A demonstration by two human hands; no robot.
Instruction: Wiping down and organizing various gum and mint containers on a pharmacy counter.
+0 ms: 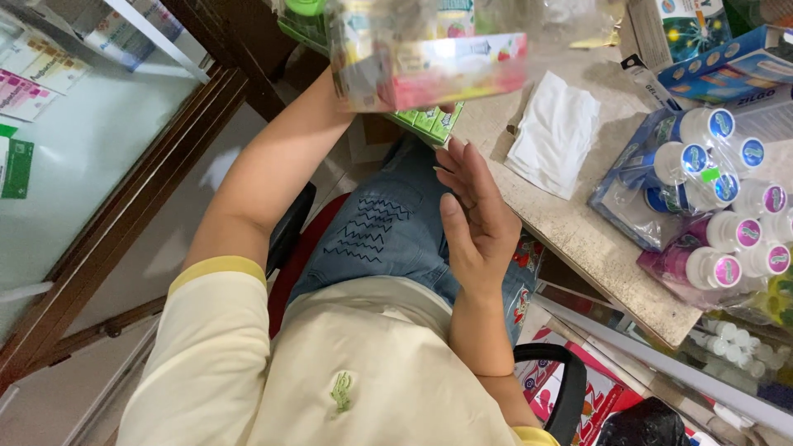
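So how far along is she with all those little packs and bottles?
Hard to say what is finished. On the counter lie wrapped bundles of white bottles. In hand: the left hand holds up a clear-wrapped pack, blurred; the right hand hangs open below. Boxes lie beyond.

The pack (429, 70), blurred, looked pink, yellow and white. The jeans (388, 235) were blue with dark zigzag stitching. At three o'clock, white bottles (727, 198) bore blue and pink caps. The cloth (553, 132) was white, the shirt (330, 372) cream.
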